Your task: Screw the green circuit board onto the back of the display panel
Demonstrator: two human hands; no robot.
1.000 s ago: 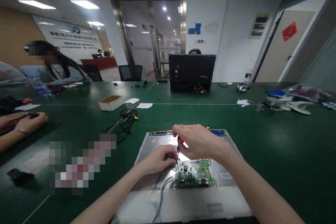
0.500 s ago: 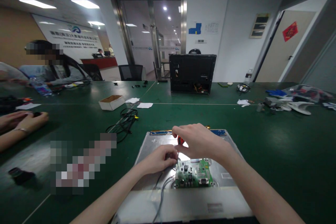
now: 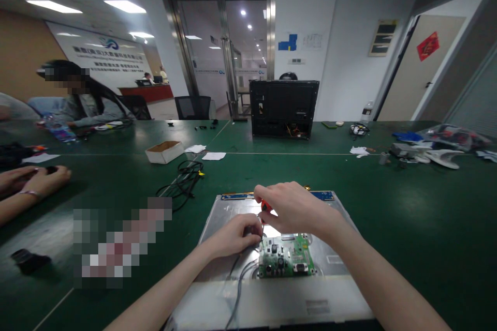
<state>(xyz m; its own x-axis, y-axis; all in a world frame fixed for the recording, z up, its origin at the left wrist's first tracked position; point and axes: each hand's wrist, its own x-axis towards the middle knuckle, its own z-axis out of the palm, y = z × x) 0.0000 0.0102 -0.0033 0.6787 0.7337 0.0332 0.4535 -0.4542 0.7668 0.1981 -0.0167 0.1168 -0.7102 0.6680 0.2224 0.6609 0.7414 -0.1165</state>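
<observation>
A green circuit board (image 3: pixel 286 256) lies on the back of a silvery display panel (image 3: pixel 337 264) in front of me. My right hand (image 3: pixel 291 209) is closed around the red and black handle of a screwdriver (image 3: pixel 265 207), whose thin shaft points down at the board's upper left corner. Beside that corner, my left hand (image 3: pixel 243 232) has its fingertips pinched by the shaft; what they hold, if anything, is too small to make out. Grey wires (image 3: pixel 238 289) run from the board's left side toward the panel's near edge.
Black cables (image 3: pixel 184 181) and a small open box (image 3: pixel 165 152) lie left of the panel. A black monitor casing (image 3: pixel 285 109) stands at the back. Another person's hands (image 3: pixel 42 186) are at the far left; loose parts (image 3: pixel 419 152) lie at the right.
The screwdriver's handle has turned slightly in my right hand, showing more red. Both hands keep almost the same place.
</observation>
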